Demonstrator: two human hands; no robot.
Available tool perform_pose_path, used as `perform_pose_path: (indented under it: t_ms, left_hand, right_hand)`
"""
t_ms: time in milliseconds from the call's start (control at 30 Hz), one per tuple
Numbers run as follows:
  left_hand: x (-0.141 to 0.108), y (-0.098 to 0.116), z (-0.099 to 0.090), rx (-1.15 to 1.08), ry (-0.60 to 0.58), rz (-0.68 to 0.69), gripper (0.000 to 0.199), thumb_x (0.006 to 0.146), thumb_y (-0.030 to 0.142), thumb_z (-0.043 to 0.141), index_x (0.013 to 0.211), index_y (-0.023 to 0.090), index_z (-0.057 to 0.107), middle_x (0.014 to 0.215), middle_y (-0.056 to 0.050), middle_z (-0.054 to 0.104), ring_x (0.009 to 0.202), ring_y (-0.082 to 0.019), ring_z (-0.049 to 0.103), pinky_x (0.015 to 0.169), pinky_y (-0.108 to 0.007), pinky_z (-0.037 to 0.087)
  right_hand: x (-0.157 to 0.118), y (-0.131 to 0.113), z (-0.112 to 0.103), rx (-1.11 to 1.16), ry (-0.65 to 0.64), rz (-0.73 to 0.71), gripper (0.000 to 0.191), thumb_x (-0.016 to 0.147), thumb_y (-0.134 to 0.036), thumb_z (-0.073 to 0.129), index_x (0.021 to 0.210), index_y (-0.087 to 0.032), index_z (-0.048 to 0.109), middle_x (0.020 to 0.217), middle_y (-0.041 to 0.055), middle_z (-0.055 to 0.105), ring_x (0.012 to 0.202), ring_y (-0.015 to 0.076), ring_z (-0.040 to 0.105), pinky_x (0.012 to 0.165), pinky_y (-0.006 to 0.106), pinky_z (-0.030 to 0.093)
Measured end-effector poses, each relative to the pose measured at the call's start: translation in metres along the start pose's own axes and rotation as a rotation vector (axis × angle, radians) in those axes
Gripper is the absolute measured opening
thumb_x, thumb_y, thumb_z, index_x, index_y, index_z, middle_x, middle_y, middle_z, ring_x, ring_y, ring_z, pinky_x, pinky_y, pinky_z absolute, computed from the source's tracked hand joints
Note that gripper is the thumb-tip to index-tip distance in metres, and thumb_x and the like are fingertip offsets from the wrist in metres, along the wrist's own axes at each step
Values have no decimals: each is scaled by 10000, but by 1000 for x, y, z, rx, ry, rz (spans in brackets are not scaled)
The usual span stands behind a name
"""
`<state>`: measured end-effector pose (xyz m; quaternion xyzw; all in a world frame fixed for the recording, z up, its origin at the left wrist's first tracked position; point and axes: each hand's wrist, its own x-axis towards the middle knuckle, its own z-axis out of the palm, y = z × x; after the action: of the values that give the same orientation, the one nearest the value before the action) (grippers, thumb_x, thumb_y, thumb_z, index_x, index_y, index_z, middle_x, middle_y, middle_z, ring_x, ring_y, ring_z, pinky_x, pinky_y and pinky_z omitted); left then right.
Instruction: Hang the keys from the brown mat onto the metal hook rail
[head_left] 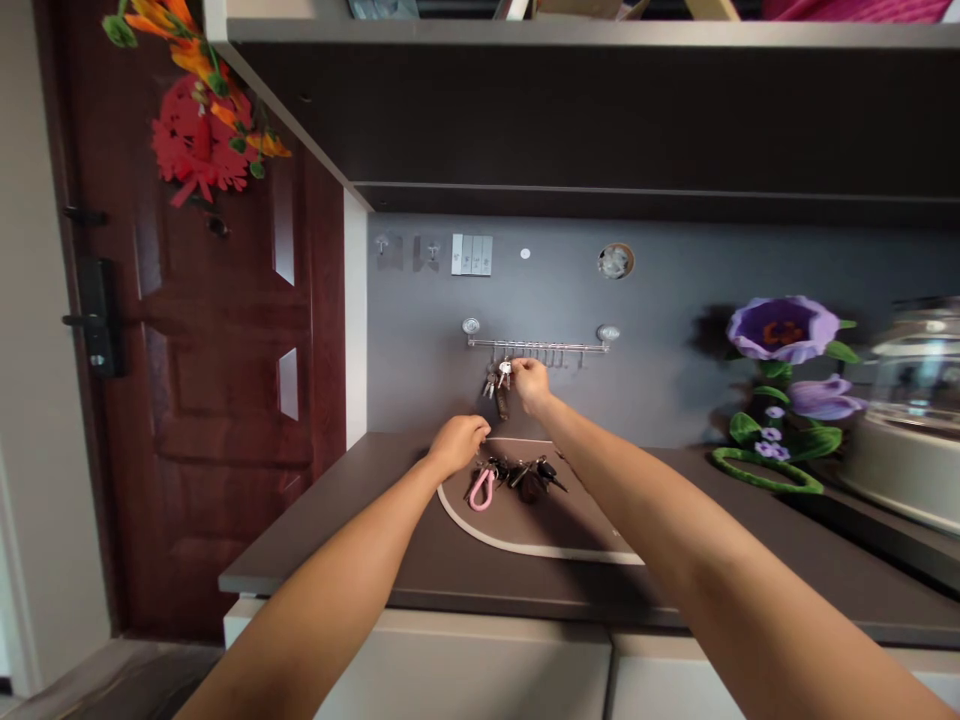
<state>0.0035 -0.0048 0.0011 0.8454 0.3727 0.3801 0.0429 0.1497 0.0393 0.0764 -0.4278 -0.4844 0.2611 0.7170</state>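
Observation:
My right hand [530,384] is raised to the wall rail [536,346], its fingers pinched on a bunch of keys [505,371] just below the hooks. Beside it hangs another small bunch of keys [490,383], and a brown key fob [502,403] dangles lower down. Whether the pinched keys rest on a hook I cannot tell. My left hand [459,443] hovers over the edge of a brown mat [480,530], fingers curled together; what they hold, if anything, is hidden. On the mat lie several dark keys and fobs [531,480] and a pink loop strap [481,490].
A purple felt flower [784,332] with a green ring base stands on the counter [337,535], near a glass-domed appliance [915,400] at right. Overhead juts a dark cabinet [585,120]. A red-brown door [225,430] with a black handle is at left.

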Motion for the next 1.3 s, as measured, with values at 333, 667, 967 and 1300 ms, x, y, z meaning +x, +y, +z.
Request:
perform_pose_path:
  t_ms: [333, 667, 967, 1300]
  left_hand:
    - [1, 1, -2, 42, 1, -2, 244, 803, 237, 403, 727, 166, 624, 660, -27, 626, 584, -117, 536, 576, -204, 350]
    - [0, 1, -3, 55, 3, -10, 244, 805, 238, 399, 714, 165, 613, 616, -18, 603, 562, -110, 523, 558, -201, 335]
    - [0, 2, -5, 35, -4, -30, 236, 801, 225, 406, 711, 161, 615, 646, -23, 613, 542, -100, 518, 555, -198, 343]
    - [0, 1, -6, 23, -3, -3, 238, 798, 222, 399, 707, 161, 609, 593, -12, 599, 536, -104, 519, 552, -202, 344]
  right_hand:
    - [3, 6, 8, 84, -2, 95, 104, 740, -133, 447, 649, -181, 464, 549, -12, 527, 489, 91, 513, 521, 239, 485]
    - [-8, 9, 2, 107, -38, 133, 106, 734, -112, 446, 649, -173, 466, 547, -16, 527, 473, 79, 491, 515, 235, 475]
    - [-10, 12, -2, 86, -72, 180, 116, 740, -89, 425, 673, -178, 458, 536, -34, 496, 461, 60, 480, 509, 210, 456]
    - [-9, 17, -12, 66, -138, 192, 69, 706, -102, 491, 709, -168, 513, 607, 3, 559, 518, 61, 503, 513, 185, 454]
